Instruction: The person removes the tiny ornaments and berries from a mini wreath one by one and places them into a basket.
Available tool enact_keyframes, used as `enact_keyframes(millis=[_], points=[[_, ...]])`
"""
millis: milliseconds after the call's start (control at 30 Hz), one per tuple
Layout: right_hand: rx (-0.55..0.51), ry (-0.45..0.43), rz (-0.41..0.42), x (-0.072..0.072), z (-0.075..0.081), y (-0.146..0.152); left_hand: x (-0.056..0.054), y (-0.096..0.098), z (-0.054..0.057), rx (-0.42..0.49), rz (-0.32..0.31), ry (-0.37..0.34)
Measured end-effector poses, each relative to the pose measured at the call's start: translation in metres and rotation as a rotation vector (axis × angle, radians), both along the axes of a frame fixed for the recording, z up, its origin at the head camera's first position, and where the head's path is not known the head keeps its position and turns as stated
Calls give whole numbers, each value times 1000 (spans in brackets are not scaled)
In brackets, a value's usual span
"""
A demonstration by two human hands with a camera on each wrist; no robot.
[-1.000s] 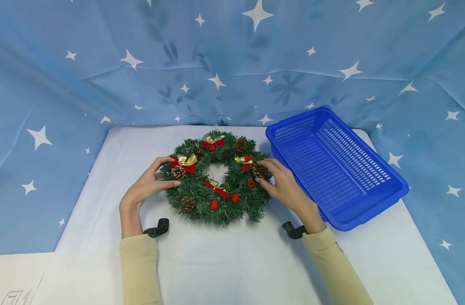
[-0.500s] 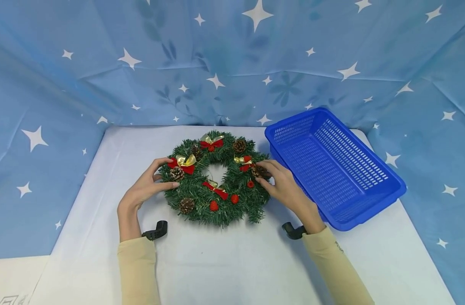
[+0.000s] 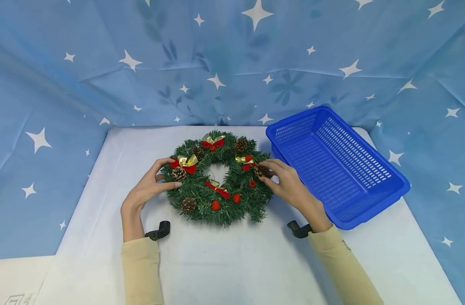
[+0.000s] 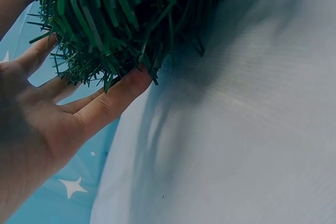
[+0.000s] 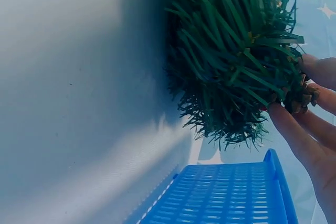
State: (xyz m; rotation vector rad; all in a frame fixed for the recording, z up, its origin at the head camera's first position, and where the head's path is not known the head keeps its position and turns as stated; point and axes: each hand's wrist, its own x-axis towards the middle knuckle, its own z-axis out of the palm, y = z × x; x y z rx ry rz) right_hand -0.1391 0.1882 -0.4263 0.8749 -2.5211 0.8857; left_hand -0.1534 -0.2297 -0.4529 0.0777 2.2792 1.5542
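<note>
A round green Christmas wreath (image 3: 198, 189) with red-and-gold bows, pine cones and red berries lies on the white-covered table. My left hand (image 3: 146, 187) grips its left side, the thumb in front of a red-and-gold bow (image 3: 187, 163) and a pine cone (image 3: 179, 173). Close up in the left wrist view, fingertips reach in at the underside of the green needles (image 4: 100, 19). On the wreath's right side, my right hand (image 3: 289, 183) pinches another pine cone (image 3: 261, 170) between thumb and fingers. The right wrist view shows that pine cone (image 5: 303, 97) at the edge of the greenery, partly hidden by fingers.
A blue perforated plastic basket (image 3: 333, 169) stands to the right, its near side close to my right hand and forearm. Blue star-patterned cloth (image 3: 232, 59) hangs behind and at both sides of the table (image 3: 224, 271). Each wrist carries a small black camera (image 3: 160, 231).
My right hand and forearm have shifted slightly to the right, with the pine cone still between the fingers. The left hand keeps its place at the wreath.
</note>
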Motion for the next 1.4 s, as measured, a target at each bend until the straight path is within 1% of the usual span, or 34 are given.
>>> enact_keyframes(millis=[200,400,533,633,767,1033,1400], points=[[8,17,8,0,1,-1,1,-1,0,0,4,4],[12,38,6,1,7,-1,2,-1,1,-2,2,7],[7,62,14,2,14,0,1,0,1,0,-6,8],[8,51,13,3,21,2,1,0,1,0,-5,6],[35,29,-6,4,30,7,1,-1,0,-3,-5,9],[68,63,-12,4,46,16,2,-1,0,-3,-10,12],[84,40,-16,0,69,28,2,-1,-1,-12,-11,13]])
